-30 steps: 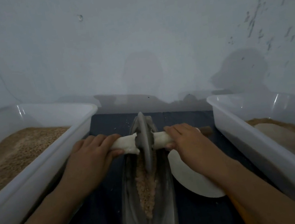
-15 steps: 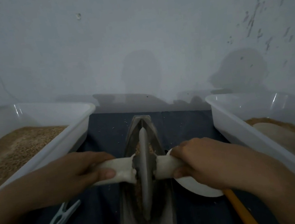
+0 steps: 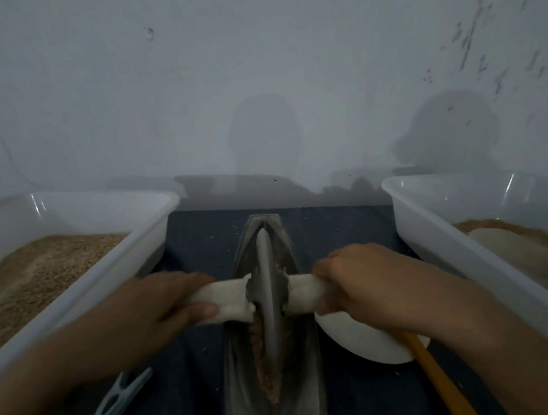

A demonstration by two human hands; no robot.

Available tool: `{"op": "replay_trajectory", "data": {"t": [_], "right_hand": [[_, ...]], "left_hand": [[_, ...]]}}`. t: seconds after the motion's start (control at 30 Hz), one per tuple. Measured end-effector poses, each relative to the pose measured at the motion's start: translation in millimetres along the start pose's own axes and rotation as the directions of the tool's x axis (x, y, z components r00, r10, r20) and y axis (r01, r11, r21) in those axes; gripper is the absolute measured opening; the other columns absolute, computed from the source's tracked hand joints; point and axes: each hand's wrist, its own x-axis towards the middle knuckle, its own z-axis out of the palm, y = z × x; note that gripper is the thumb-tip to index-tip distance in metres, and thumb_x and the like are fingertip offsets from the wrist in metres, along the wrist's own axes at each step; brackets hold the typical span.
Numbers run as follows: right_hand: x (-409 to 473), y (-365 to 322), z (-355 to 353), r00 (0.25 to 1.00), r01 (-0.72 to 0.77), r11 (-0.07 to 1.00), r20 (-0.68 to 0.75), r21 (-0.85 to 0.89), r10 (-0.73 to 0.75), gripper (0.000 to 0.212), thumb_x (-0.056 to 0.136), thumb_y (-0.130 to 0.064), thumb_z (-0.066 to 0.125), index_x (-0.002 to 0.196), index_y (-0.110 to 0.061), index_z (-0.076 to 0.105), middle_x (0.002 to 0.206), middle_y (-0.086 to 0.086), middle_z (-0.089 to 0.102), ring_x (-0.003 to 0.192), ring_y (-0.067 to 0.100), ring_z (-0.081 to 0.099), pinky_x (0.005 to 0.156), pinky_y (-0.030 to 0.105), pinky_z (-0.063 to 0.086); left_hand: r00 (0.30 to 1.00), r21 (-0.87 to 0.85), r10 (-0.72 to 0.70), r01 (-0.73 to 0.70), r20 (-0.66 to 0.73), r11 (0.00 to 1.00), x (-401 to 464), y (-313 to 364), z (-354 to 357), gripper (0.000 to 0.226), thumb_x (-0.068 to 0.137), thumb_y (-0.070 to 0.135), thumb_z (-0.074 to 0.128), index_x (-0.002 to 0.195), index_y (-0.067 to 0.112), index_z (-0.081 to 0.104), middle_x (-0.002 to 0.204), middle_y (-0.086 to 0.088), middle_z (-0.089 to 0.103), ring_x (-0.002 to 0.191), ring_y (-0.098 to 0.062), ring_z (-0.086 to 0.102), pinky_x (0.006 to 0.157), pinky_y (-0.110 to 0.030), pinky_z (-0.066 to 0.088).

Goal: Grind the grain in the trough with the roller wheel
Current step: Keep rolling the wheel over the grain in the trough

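Head view, dim light, blue-grey cast.

Trough [image 3: 239,384]: long, narrow, dark metal, boat-shaped, lying lengthwise down the middle of the counter [image 3: 190,383], which has a dark covering. Far tip points at the wall.

Roller wheel [image 3: 268,287]: thin metal disc standing on edge in the trough groove, about mid-length. A pale-wrapped axle handle [image 3: 225,297] runs crosswise through its hub and sticks out to both sides.

Left hand [image 3: 147,312]: grip closed round the left end of the handle, fingers curled over the top, thumb pressed along the near side.
Right hand [image 3: 361,279]: grip closed round the right end of the handle, fingers wrapped over and knuckles up. Fingertips not visible.

Grain [image 3: 264,363]: brown crushed strip in the bottom of the trough, just nearer than the wheel and to its left side; a little also shows beside the disc on the far right.

Left tub [image 3: 108,272]: white plastic, holds tan grain, beside the trough.
Right tub [image 3: 442,238]: white plastic, holds finer brown material with a pale mound on it.

Clothes peg [image 3: 117,402]: pale blue, flat on the counter, left of the trough, below the left forearm.
White dish [image 3: 361,338]: just right of the trough, partly under the right wrist.
Orange stick [image 3: 439,380]: slanting from the dish toward the near edge.
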Motion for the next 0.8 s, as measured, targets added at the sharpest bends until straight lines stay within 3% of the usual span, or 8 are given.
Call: {"op": "replay_trajectory", "data": {"t": [0.1, 0.2, 0.3, 0.4, 0.47, 0.53, 0.67, 0.8], "right_hand": [[-16, -10, -17, 0.992, 0.025, 1.000, 0.126, -0.008, -0.024, 0.031, 0.088, -0.046, 0.054, 0.100, -0.018, 0.058, 0.074, -0.007, 0.045, 0.066, 0.008, 0.043, 0.049, 0.018, 0.023], [-17, -11, -16, 0.990, 0.004, 1.000, 0.139, -0.003, -0.003, 0.028, 0.089, -0.043, 0.054, 0.103, -0.019, 0.058, 0.078, -0.006, 0.047, 0.069, 0.010, 0.046, 0.049, 0.017, 0.025], [0, -2, 0, 0.998, -0.047, 0.999, 0.034, 0.015, 0.046, 0.017, 0.093, -0.022, 0.051, 0.110, -0.019, 0.055, 0.105, 0.002, 0.056, 0.094, 0.017, 0.053, 0.066, 0.024, 0.034], [19, 11, 18, 0.989, -0.099, 0.992, -0.100, 0.073, 0.107, 0.027, 0.094, -0.019, 0.049, 0.121, -0.019, 0.049, 0.116, 0.001, 0.052, 0.108, 0.016, 0.046, 0.079, 0.027, 0.033], [25, 16, 27, 0.980, -0.103, 0.993, -0.167, 0.053, 0.111, 0.037, 0.095, -0.021, 0.048, 0.132, -0.018, 0.042, 0.122, 0.001, 0.050, 0.111, 0.016, 0.042, 0.085, 0.027, 0.030], [25, 18, 29, 0.979, -0.102, 0.994, -0.175, 0.037, 0.107, 0.036, 0.096, -0.025, 0.047, 0.131, -0.018, 0.043, 0.122, 0.002, 0.050, 0.109, 0.016, 0.042, 0.080, 0.025, 0.027], [12, 9, 13, 0.996, -0.072, 0.997, -0.057, 0.023, 0.073, 0.023, 0.093, -0.029, 0.053, 0.113, -0.017, 0.054, 0.112, 0.002, 0.055, 0.102, 0.017, 0.049, 0.070, 0.024, 0.027], [-9, -8, -16, 0.992, 0.004, 1.000, 0.128, 0.001, -0.005, 0.032, 0.089, -0.043, 0.054, 0.102, -0.015, 0.059, 0.085, -0.002, 0.054, 0.075, 0.011, 0.051, 0.060, 0.023, 0.035]], "left_hand": [[0.986, -0.191, 0.000, 0.032, 0.168, 0.981, -10, 1, -14, 0.063, 0.063, 0.090, 0.025, 0.111, 0.056, 0.046, 0.101, 0.029, 0.059, 0.093, 0.012, 0.055, 0.080, -0.011, 0.041], [0.986, -0.161, -0.002, 0.030, 0.168, 0.987, -9, 6, -15, 0.059, 0.064, 0.090, 0.026, 0.110, 0.058, 0.047, 0.101, 0.031, 0.058, 0.094, 0.016, 0.053, 0.082, -0.009, 0.039], [0.994, -0.079, -0.094, 0.099, 0.061, 0.992, 1, 7, -5, 0.048, 0.074, 0.078, 0.020, 0.102, 0.053, 0.051, 0.100, 0.025, 0.060, 0.094, 0.011, 0.051, 0.082, -0.011, 0.039], [0.982, 0.102, -0.129, 0.144, -0.136, 0.984, 12, 8, 10, 0.062, 0.077, 0.069, 0.015, 0.118, 0.039, 0.051, 0.108, 0.014, 0.059, 0.099, -0.005, 0.055, 0.084, -0.026, 0.040], [0.953, 0.223, -0.063, 0.133, -0.296, 0.966, 16, 11, 18, 0.076, 0.086, 0.070, 0.009, 0.119, 0.023, 0.058, 0.103, 0.003, 0.064, 0.094, -0.020, 0.061, 0.078, -0.035, 0.042], [0.940, 0.300, 0.023, 0.086, -0.340, 0.950, 18, 13, 18, 0.086, 0.087, 0.068, 0.002, 0.112, 0.015, 0.065, 0.092, -0.003, 0.067, 0.082, -0.027, 0.064, 0.070, -0.037, 0.044], [0.983, 0.147, 0.008, 0.019, -0.183, 0.989, 9, 6, 7, 0.087, 0.068, 0.085, -0.004, 0.117, 0.040, 0.052, 0.098, 0.021, 0.057, 0.093, -0.001, 0.055, 0.079, -0.023, 0.037], [0.992, -0.159, -0.026, 0.046, 0.123, 0.986, -6, 1, -10, 0.064, 0.062, 0.091, 0.023, 0.107, 0.056, 0.050, 0.097, 0.026, 0.061, 0.091, 0.010, 0.056, 0.081, -0.016, 0.043]]}}
